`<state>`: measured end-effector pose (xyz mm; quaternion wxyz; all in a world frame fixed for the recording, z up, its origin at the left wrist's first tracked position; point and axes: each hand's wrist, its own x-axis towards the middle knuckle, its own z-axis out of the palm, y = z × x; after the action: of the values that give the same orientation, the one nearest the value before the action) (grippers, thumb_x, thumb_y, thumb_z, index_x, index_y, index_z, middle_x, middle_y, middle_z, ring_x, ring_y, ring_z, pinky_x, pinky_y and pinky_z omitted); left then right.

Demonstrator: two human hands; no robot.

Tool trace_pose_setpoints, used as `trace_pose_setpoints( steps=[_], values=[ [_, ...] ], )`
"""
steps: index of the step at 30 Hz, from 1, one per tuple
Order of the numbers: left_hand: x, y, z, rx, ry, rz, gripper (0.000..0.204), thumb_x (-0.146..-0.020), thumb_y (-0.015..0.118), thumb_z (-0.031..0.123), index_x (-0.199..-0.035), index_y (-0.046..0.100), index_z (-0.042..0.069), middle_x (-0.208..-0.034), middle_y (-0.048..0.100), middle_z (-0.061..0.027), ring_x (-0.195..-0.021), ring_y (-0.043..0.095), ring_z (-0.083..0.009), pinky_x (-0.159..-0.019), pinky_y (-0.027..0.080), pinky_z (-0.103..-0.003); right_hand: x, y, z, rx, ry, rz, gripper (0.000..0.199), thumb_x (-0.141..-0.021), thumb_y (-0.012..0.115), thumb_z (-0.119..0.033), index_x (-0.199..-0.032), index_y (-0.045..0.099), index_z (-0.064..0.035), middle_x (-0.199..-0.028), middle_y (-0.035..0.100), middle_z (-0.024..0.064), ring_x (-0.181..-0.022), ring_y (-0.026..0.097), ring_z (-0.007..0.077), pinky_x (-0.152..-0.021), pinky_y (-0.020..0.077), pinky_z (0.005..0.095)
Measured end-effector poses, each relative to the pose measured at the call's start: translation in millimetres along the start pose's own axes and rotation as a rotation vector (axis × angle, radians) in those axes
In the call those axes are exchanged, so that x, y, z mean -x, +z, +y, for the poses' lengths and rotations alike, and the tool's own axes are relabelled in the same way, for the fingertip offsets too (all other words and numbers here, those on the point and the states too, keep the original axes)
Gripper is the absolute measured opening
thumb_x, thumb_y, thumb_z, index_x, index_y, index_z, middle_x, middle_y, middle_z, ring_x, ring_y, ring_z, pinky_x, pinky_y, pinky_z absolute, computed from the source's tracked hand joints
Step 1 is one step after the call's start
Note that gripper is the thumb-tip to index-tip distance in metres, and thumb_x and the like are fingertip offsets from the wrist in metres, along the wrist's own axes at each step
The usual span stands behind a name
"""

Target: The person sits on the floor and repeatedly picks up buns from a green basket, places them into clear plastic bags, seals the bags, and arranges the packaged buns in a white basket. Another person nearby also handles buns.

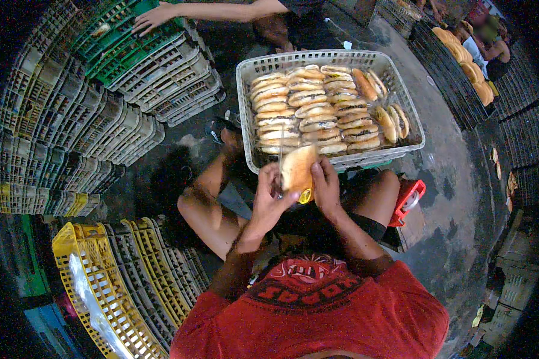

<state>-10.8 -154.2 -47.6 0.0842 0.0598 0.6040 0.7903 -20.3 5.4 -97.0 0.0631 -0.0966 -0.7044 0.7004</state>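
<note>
Red shirt (317, 317) nearest camera, forearms reaching forward over lap. Left hand (271, 200) and right hand (327, 188) both gripping split bread roll (297, 169), held upright just before white basket (254, 75). Thin blade-like tool (280, 152) beside left fingers, possibly knife, too blurred to confirm. Basket packed with rows of filled rolls (317, 110). Stacked grey crates (72, 119) left, yellow crates (102, 281) lower left. Another person's hand (153, 18) on green crate (123, 42).

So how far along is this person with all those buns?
Much looks done: the white basket already holds rows of filled buns, nearly full. In hand: one bun, held by the left hand and right hand, with something yellow at its lower edge. Left: a small gap at the basket's right side. Whether more unfilled buns wait nearby cannot be told.
</note>
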Motion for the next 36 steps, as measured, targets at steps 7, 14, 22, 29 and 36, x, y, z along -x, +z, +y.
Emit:
trace_pose_setpoints(
  steps=[7, 14, 22, 29, 36],
  values=[
    [-26.5, 17.4, -2.5, 0.043, -0.018, -0.330, 0.069, -0.084, 0.073, 0.010, -0.143, 0.037, 0.001, -0.134, 0.052, -0.0099, -0.124, 0.049, -0.0188, -0.104, 0.040, -0.033, -8.2, -55.8, -51.5, 0.141, -0.055, -0.055, 0.033, -0.100, 0.047, -0.031, -0.100, 0.059, -0.0005, -0.093, 0.064, 0.0124, -0.091, 0.060, 0.0212, -0.083, 0.0481, 0.0337],
    [-24.5, 37.6, 4.8, 0.034, -0.128, -0.320, 0.048, -0.083, 0.076, 0.016, -0.124, 0.058, 0.000, -0.132, 0.054, -0.0115, -0.122, 0.051, -0.0212, -0.101, 0.042, -0.036, -6.1, -59.5, -60.9, 0.112, -0.130, -0.049, 0.029, -0.099, 0.051, -0.023, -0.082, 0.055, 0.0001, -0.071, 0.054, -0.0006, -0.070, 0.048, 0.0106, -0.067, 0.0436, 0.0283],
    [-31.8, 44.1, 16.4, -0.107, 0.190, -0.233, 0.015, -0.081, 0.071, 0.001, -0.095, 0.069, 0.001, -0.116, 0.063, -0.0090, -0.104, 0.058, -0.0163, -0.092, 0.044, -0.028, 12.3, -56.0, -45.3, 0.068, 0.010, -0.147, 0.023, -0.096, 0.057, -0.023, -0.093, 0.060, -0.0011, -0.084, 0.060, 0.0027, -0.084, 0.052, 0.0110, -0.078, 0.0462, 0.0302],
    [-33.6, 57.2, 9.7, -0.085, 0.079, 0.001, 0.018, -0.094, 0.061, 0.011, -0.110, 0.062, 0.002, -0.096, 0.063, -0.0032, -0.089, 0.060, -0.0124, -0.083, 0.047, -0.026, 13.9, -63.5, -76.9, 0.140, -0.288, -0.184, 0.024, -0.084, 0.071, -0.019, -0.101, 0.068, -0.0026, -0.095, 0.065, 0.0090, -0.093, 0.061, 0.0220, -0.088, 0.0466, 0.0338],
    [-39.8, 69.7, -0.4, 0.498, -0.322, 0.067, 0.015, -0.100, 0.054, 0.016, -0.111, 0.058, 0.006, -0.092, 0.058, 0.0001, -0.086, 0.056, -0.0106, -0.082, 0.047, -0.025, 14.5, -61.0, -71.1, -0.068, -0.101, -0.185, 0.022, -0.087, 0.068, -0.021, -0.093, 0.069, -0.0004, -0.095, 0.066, 0.0068, -0.091, 0.060, 0.0168, -0.084, 0.0464, 0.0315]
  ],
)
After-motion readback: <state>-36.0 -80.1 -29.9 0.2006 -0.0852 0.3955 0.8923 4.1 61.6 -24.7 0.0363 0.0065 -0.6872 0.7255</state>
